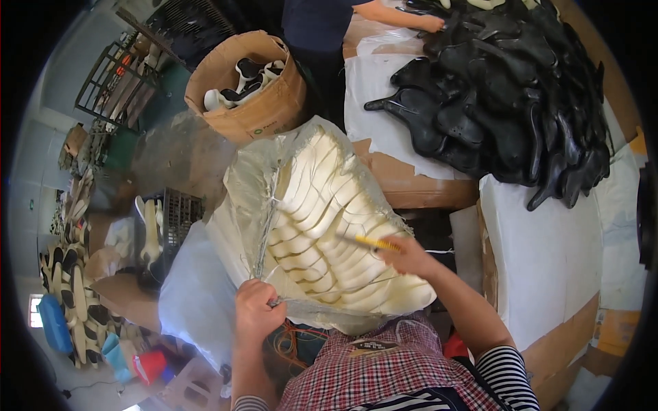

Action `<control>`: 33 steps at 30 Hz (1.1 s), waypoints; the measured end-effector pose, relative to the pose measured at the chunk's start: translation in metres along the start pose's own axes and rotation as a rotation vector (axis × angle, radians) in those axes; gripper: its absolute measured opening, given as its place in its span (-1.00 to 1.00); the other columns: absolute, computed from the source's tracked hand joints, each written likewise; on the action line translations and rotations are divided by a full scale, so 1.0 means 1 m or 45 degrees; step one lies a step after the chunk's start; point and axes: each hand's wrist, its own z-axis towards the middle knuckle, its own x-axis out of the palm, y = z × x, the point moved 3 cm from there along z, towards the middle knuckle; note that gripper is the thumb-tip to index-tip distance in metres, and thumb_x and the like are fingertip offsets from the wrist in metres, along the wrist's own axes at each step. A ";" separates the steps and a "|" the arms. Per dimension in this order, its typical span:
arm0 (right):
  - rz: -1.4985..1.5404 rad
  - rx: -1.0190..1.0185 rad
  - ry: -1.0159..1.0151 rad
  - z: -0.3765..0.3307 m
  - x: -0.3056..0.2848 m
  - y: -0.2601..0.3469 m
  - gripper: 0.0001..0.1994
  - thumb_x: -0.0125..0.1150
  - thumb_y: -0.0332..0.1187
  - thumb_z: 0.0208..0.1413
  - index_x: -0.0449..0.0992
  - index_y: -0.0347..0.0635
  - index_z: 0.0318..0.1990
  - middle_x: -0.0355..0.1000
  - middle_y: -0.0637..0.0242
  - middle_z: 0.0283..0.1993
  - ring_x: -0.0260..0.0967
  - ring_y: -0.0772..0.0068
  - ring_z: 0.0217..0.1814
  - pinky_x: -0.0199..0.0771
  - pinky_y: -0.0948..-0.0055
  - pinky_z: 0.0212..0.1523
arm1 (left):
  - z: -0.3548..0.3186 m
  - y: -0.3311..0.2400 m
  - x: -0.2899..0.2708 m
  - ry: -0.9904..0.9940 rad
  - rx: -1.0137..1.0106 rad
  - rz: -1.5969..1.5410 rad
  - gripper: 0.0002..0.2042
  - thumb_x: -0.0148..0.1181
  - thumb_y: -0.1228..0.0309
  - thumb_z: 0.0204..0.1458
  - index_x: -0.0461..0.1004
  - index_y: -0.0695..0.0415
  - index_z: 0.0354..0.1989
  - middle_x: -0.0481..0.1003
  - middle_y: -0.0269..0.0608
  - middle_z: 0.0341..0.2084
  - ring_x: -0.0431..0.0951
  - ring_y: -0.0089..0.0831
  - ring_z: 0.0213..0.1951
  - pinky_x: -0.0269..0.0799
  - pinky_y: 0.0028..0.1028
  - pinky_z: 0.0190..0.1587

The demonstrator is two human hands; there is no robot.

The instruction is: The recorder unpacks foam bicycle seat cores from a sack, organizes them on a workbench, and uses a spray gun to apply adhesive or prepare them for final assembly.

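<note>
Head view: left hand (257,309) fisted tight on near edge of clear bag (247,185), centre frame, full of cream insoles (322,226). Right hand (409,257) closed around yellow cutter (373,242), blade end over the insoles. Black soles (507,89) piled far right on table (541,253); cardboard box (264,103) far left.

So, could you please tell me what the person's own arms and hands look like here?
Both forearms are bare, with black-and-white striped sleeves pushed up near the elbows. The left hand and right hand wear no gloves; no rings or watch are visible.
</note>
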 end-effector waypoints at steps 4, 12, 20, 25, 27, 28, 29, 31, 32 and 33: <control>0.228 -0.388 -0.363 0.056 -0.016 0.079 -0.66 0.15 -0.23 0.07 0.41 -0.28 -0.07 0.28 0.46 -0.62 0.18 0.69 -0.70 0.21 0.62 -0.68 | 0.018 -0.011 0.008 -0.016 0.081 -0.022 -0.81 0.14 0.57 -0.57 0.21 0.15 -0.79 0.23 -0.16 -0.80 0.29 -0.13 -0.67 0.23 -0.28 -0.57; -0.528 -0.349 0.278 0.042 0.091 0.006 -0.62 0.13 -0.19 0.02 0.42 -0.15 -0.03 0.44 -0.01 -0.20 0.37 0.02 -0.08 0.32 0.25 0.00 | -0.019 0.039 -0.010 0.025 -0.124 0.097 -0.81 0.17 0.55 -0.55 0.24 0.15 -0.77 0.26 -0.14 -0.78 0.31 -0.11 -0.64 0.22 -0.25 -0.56; 0.268 -0.518 -0.368 0.070 0.035 0.096 -0.68 0.10 -0.26 0.10 0.37 -0.23 -0.04 0.33 0.36 -0.54 0.24 0.61 -0.69 0.30 0.56 -0.67 | 0.008 0.013 0.006 0.027 0.099 -0.034 -0.81 0.16 0.56 -0.53 0.23 0.15 -0.77 0.25 -0.15 -0.80 0.32 -0.12 -0.67 0.23 -0.28 -0.60; -0.370 -0.585 -0.458 0.104 0.059 0.089 -0.70 0.06 -0.18 0.06 0.42 -0.25 -0.20 0.45 0.03 -0.49 0.44 0.19 -0.55 0.44 0.30 -0.50 | 0.001 0.000 -0.007 0.048 0.197 -0.067 -0.80 0.17 0.55 -0.55 0.22 0.13 -0.79 0.25 -0.17 -0.83 0.31 -0.16 -0.71 0.22 -0.31 -0.63; -0.850 -0.133 0.537 0.072 0.101 0.046 -0.67 -0.01 -0.12 0.04 0.49 -0.21 -0.27 0.44 0.11 -0.61 0.46 0.19 -0.46 0.44 0.24 -0.30 | -0.021 0.014 -0.018 0.140 0.068 0.048 -0.82 0.20 0.53 -0.53 0.26 0.15 -0.77 0.28 -0.16 -0.81 0.33 -0.14 -0.68 0.24 -0.27 -0.59; -0.741 -0.120 0.641 0.034 0.116 0.022 -0.64 0.05 -0.10 -0.02 0.49 -0.19 -0.21 0.46 0.10 -0.53 0.45 0.18 -0.46 0.43 0.24 -0.27 | -0.031 0.021 -0.023 0.145 0.055 0.046 -0.82 0.20 0.53 -0.53 0.26 0.15 -0.77 0.28 -0.16 -0.81 0.33 -0.14 -0.68 0.24 -0.27 -0.59; -0.616 -0.497 0.356 0.015 0.120 -0.029 -0.60 0.09 -0.07 -0.05 0.48 -0.18 -0.17 0.48 0.08 -0.40 0.45 0.13 -0.41 0.43 0.26 -0.25 | -0.034 0.023 -0.024 0.210 -0.050 0.098 -0.83 0.21 0.50 -0.50 0.29 0.16 -0.74 0.31 -0.14 -0.77 0.35 -0.12 -0.64 0.27 -0.25 -0.55; -0.435 -0.445 0.271 -0.020 0.094 -0.020 -0.62 0.11 -0.11 -0.05 0.46 -0.18 -0.15 0.47 0.02 -0.28 0.44 0.05 -0.30 0.41 0.26 -0.19 | -0.046 0.038 -0.019 0.275 -0.204 0.154 -0.83 0.22 0.48 -0.48 0.33 0.17 -0.71 0.34 -0.12 -0.74 0.37 -0.09 -0.60 0.29 -0.24 -0.50; -0.196 -0.168 0.194 -0.027 0.072 -0.008 -0.62 0.12 -0.13 -0.05 0.46 -0.18 -0.13 0.46 0.02 -0.28 0.43 0.02 -0.25 0.41 0.25 -0.17 | -0.049 0.050 -0.010 0.291 -0.308 0.212 -0.83 0.23 0.46 -0.46 0.35 0.19 -0.68 0.35 -0.09 -0.70 0.38 -0.07 -0.56 0.31 -0.23 -0.46; 0.054 0.115 0.108 -0.040 0.061 -0.011 -0.62 0.13 -0.15 -0.05 0.45 -0.19 -0.11 0.46 0.01 -0.28 0.42 -0.01 -0.20 0.40 0.23 -0.16 | -0.056 0.065 -0.001 0.319 -0.405 0.273 -0.81 0.24 0.43 -0.44 0.37 0.21 -0.64 0.37 -0.06 -0.66 0.40 -0.06 -0.52 0.32 -0.22 -0.41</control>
